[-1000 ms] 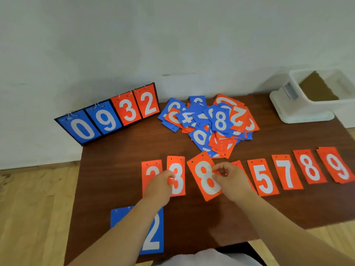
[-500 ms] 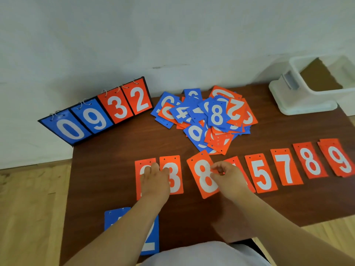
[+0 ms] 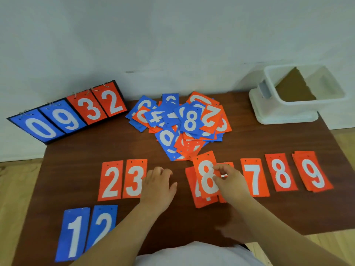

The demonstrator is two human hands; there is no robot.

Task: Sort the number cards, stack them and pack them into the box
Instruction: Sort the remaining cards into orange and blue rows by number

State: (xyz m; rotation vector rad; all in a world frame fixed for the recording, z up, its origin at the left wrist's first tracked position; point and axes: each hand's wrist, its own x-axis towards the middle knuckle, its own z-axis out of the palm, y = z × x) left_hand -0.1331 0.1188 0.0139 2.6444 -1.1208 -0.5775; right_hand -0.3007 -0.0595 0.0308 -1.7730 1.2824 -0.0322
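right hand pinching orange 8 card (tilted), left hand flat

Dark wooden table carrying scoreboard stand upper left, white box upper right. Mixed card pile lying centre, orange card row stretching mid-frame, two blue cards lying lower left.

Bare forearms lead to the bare left hand and right hand; a pale grey-white garment shows at the near edge.
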